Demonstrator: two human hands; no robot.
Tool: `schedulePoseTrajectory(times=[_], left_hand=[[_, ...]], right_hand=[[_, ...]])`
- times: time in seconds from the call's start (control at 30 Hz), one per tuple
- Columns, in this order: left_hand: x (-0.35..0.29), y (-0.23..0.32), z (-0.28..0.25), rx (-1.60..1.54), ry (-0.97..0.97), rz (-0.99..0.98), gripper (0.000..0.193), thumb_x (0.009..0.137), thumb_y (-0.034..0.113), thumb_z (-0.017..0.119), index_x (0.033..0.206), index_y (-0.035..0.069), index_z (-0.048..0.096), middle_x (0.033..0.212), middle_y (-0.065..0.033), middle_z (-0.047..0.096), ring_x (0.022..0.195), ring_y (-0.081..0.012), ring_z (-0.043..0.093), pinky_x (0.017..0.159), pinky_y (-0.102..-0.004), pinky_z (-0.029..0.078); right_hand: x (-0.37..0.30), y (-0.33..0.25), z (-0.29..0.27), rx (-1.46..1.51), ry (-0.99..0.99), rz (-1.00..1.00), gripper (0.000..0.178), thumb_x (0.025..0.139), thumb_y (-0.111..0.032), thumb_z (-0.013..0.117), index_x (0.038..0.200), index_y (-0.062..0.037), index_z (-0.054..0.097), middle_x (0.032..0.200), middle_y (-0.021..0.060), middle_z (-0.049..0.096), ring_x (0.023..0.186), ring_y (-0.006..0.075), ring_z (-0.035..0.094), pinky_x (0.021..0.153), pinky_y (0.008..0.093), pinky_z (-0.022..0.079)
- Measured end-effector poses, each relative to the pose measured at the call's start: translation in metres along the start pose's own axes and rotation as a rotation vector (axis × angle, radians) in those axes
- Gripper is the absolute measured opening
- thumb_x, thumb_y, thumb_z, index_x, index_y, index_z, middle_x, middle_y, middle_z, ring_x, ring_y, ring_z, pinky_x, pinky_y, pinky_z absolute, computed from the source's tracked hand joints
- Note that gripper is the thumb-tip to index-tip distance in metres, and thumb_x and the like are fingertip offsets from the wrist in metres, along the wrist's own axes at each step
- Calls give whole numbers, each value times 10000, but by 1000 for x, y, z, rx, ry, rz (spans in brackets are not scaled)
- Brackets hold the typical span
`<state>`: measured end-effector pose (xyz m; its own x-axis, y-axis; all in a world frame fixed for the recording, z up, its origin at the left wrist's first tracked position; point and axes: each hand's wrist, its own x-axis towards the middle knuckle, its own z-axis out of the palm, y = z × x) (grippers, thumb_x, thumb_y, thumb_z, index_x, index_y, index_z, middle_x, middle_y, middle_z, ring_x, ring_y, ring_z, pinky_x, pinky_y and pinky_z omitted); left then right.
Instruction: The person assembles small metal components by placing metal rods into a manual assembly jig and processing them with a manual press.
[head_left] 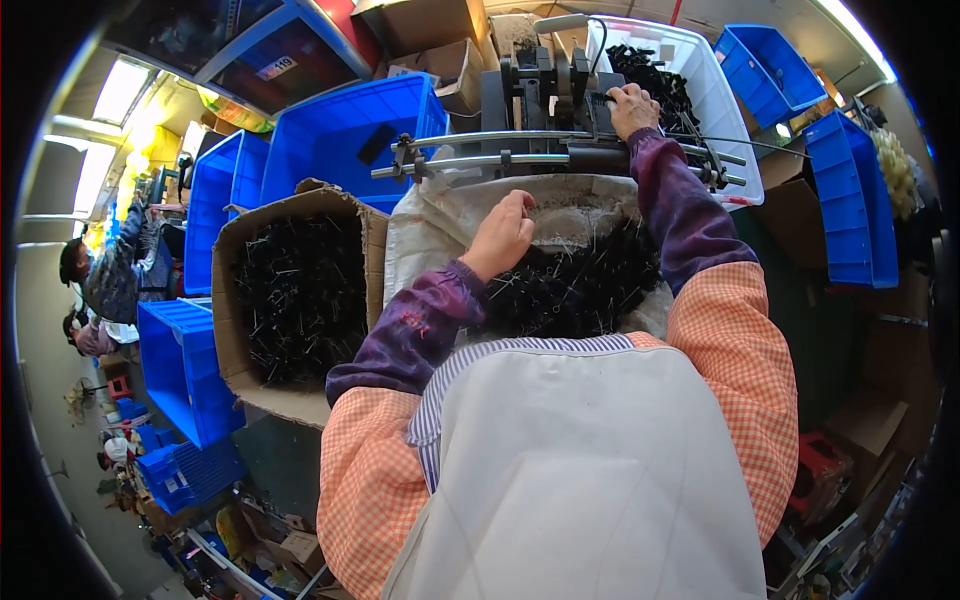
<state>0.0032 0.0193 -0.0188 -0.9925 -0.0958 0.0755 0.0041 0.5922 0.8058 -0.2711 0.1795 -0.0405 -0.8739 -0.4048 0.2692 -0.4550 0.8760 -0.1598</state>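
A dark bench machine (532, 95) stands in front of me, with two horizontal metal rods (465, 162) along its near side. My right hand (633, 110) reaches over the rods to the machine's right part, its fingers bent down by a dark piece whose kind I cannot make out. My left hand (503, 236) hovers above a pale cloth (418, 225), thumb and fingers drawn together; whatever they may hold is hidden. Below both hands, a heap of small black parts (570, 290) with thin metal pins lies on the cloth, up against my apron (600, 450).
A cardboard box (228, 300) of similar black parts stands left. Behind the machine at right sits a white bin (735, 150) with more black pieces. Blue crates (300, 140) flank the left, another blue crate (850, 200) the right. Other people (110, 285) are far left.
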Motion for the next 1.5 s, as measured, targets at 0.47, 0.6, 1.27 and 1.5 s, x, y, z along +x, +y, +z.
schedulePoseTrajectory(times=[0.47,0.6,1.27,1.5], left_hand=[[2,0,2,32,-5,61,237,758,56,439,983,7,492,821,-146,533,836,-315,492,769,-384,402],[2,-2,1,39,61,133,242,744,8,441,979,9,500,870,-147,530,859,-306,488,791,-374,398],[8,21,-3,-34,211,88,126,896,109,452,972,28,512,839,-152,571,774,-286,575,692,-330,447],[10,33,-15,-52,205,-41,161,913,155,375,986,85,501,812,-157,557,755,-337,561,671,-382,437]], right_hand=[[9,-2,-4,-161,-113,82,261,825,-311,548,1069,-259,624,1070,-2,590,1045,213,504,945,419,283],[0,13,-6,-92,-48,115,271,836,-346,531,1059,-236,639,1083,20,574,1074,225,465,935,430,268],[-11,-55,1,-130,-31,-5,273,841,-284,467,980,-126,641,1061,85,552,1094,254,408,933,444,232],[-8,6,-4,-128,-84,26,289,823,-287,482,1011,-120,624,1070,94,560,1064,253,498,902,450,301]])
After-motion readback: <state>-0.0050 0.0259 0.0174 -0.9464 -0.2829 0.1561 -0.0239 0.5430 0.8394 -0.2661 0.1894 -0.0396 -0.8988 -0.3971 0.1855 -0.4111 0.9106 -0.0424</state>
